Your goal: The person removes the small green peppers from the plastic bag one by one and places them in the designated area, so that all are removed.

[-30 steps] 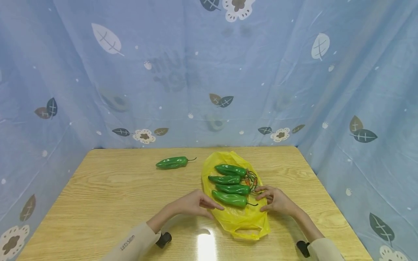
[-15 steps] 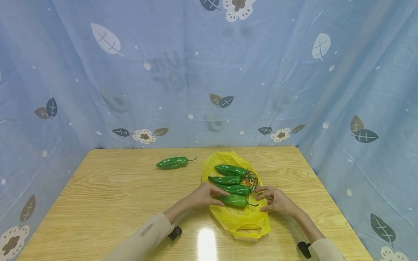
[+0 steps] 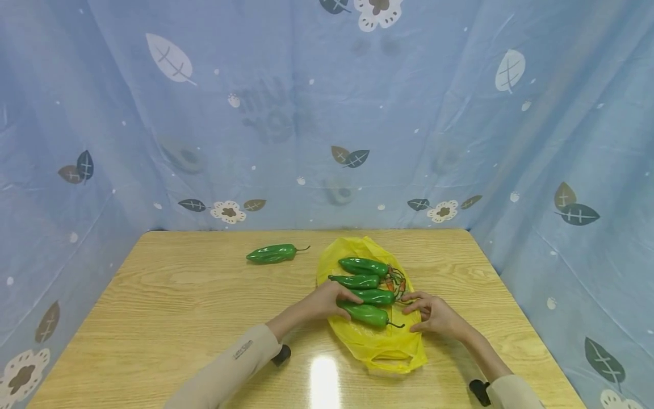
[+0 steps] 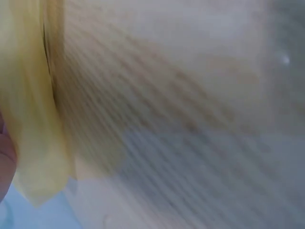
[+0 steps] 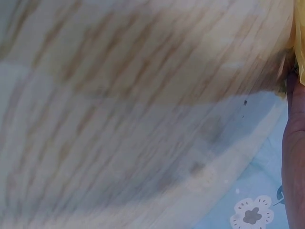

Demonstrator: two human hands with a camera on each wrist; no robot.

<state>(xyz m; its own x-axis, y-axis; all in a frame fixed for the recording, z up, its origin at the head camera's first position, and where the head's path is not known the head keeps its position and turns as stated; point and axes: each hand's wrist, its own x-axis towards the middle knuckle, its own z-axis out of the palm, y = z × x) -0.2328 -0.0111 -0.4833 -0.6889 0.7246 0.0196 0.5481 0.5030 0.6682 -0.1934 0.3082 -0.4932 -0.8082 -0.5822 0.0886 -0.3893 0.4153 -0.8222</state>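
Several green peppers lie in a row across a flattened yellow plastic bag (image 3: 392, 343). My left hand (image 3: 323, 300) reaches over the bag's left side, its fingers and thumb curved around the tip end of the nearest pepper (image 3: 370, 316); the fingers also overlap the pepper (image 3: 378, 297) behind it. The right hand (image 3: 438, 316) rests at the bag's right edge near the stems, thumb and fingers spread apart. In the left wrist view, a fingertip (image 4: 5, 164) shows beside the yellow bag (image 4: 35, 109). A finger (image 5: 296, 143) touches the bag (image 5: 300, 43) in the right wrist view.
One more green pepper (image 3: 272, 254) lies on the wooden table (image 3: 204, 307), left of the bag. Small orange-red and green shapes (image 3: 392, 282) show near the stems. A blue patterned curtain (image 3: 286, 125) surrounds the table's back and sides.
My left hand has moved right and forward from the bag's left edge onto the nearest pepper, whose tip has swung slightly away from me. The right hand stays nearly in place.
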